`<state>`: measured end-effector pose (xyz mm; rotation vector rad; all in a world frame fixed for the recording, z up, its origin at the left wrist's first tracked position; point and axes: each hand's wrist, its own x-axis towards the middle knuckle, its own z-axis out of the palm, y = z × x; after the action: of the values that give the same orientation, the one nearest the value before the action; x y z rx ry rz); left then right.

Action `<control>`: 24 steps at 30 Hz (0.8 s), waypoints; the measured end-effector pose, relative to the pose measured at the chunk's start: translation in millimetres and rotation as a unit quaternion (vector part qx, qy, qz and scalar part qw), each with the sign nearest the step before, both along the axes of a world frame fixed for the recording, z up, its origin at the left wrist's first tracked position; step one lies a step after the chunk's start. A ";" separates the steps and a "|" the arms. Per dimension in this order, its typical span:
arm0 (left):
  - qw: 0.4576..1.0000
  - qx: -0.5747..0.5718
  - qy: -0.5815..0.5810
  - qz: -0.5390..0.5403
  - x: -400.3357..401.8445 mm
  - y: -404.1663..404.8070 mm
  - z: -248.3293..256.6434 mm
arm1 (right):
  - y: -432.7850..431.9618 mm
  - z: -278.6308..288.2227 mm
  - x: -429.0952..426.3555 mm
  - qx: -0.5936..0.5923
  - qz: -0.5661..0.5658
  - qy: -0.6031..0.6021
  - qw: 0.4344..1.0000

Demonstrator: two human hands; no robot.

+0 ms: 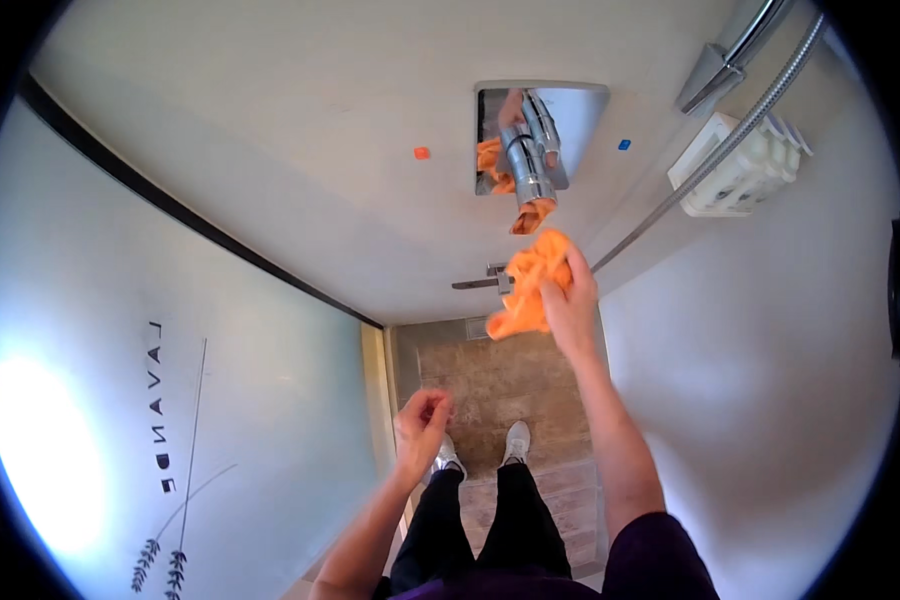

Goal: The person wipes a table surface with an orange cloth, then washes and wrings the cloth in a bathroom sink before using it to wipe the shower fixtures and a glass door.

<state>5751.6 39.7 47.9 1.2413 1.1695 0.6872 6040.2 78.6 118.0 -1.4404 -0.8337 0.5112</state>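
My right hand (576,300) grips a crumpled orange cloth (536,274) between thumb and fingers. It is held just below a chrome shower mixer (526,161), whose lower end mirrors the orange. Behind the mixer is a polished wall plate (581,112), which also reflects the cloth and a hand. The cloth partly covers a small chrome fitting (476,284) lower on the wall. My left hand (422,427) hovers above the floor near my left shoe, fingers curled in, with nothing visible in it.
A frosted glass panel (285,390) with lettering and a plant drawing stands at left. On the right are a metal shower hose (720,154), a chrome holder (709,75) and a white rack of bottles (742,169). Below lies a brown tiled floor (487,375) with a drain (477,328).
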 end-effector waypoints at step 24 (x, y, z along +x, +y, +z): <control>0.998 -0.045 0.039 -0.027 -54.8 13.7 12.4 | 101.3 3.5 -133.5 0.045 -0.140 -0.182 0.972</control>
<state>5696.8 53.4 60.3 1.2293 1.2140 0.5439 5906.7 179.9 121.6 -1.5603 -0.9083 -0.0079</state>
